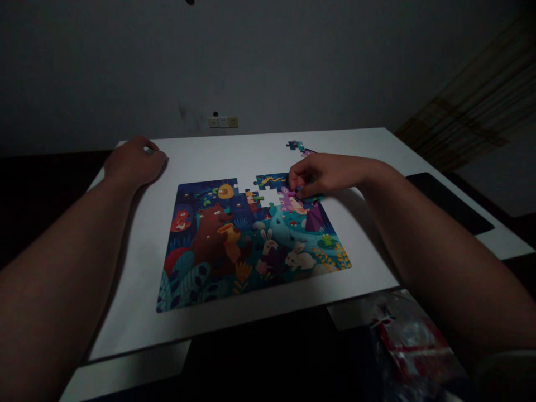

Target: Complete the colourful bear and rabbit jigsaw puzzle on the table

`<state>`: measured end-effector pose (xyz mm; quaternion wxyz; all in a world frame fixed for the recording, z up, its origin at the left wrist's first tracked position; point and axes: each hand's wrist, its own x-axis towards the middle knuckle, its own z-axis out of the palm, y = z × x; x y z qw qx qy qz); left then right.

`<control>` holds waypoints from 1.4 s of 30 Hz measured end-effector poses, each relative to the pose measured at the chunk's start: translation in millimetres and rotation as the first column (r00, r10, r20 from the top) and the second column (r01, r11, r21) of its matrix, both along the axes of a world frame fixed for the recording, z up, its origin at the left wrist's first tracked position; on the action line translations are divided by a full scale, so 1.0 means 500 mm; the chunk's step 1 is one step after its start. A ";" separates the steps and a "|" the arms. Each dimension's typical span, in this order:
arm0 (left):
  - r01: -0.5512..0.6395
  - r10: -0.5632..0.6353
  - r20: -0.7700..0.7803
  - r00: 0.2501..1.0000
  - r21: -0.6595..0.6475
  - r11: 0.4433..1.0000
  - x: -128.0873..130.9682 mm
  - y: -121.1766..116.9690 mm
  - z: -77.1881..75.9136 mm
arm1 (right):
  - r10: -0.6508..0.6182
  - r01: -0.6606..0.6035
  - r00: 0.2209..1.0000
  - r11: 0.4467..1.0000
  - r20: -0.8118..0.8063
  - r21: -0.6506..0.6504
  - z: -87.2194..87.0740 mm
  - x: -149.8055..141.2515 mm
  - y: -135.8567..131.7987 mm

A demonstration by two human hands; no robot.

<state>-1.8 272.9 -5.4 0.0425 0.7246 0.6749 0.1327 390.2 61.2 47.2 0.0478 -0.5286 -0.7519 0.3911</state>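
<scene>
A colourful jigsaw puzzle (pixel 247 240) with a bear, rabbits and a fox lies flat on a white table (pixel 138 268). It is nearly whole, with a gap near its top middle. My right hand (pixel 322 174) rests over the puzzle's upper right corner, fingers curled and pinched on a puzzle piece there. My left hand (pixel 134 162) lies on the table beyond the puzzle's upper left corner, fingers curled under, holding nothing visible.
A few loose puzzle pieces (pixel 299 147) lie at the far side of the table. A dark pad (pixel 452 204) sits at the right. A crinkled plastic bag (pixel 406 340) lies below the near edge. Wall sockets (pixel 223 121) are behind.
</scene>
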 end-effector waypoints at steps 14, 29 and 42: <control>0.006 -0.006 -0.007 1.000 -0.002 1.000 0.000 0.002 -0.001 | -0.009 0.009 1.000 1.000 0.026 0.002 0.004 -0.006 -0.003; -0.039 0.039 -0.026 0.999 0.019 0.999 0.014 -0.004 0.005 | -0.032 0.032 0.999 0.999 0.040 -0.009 0.004 -0.005 0.002; -0.036 0.038 -0.049 0.998 0.039 0.999 0.011 -0.001 0.003 | -0.058 0.058 0.998 0.998 0.027 -0.022 0.005 -0.009 0.001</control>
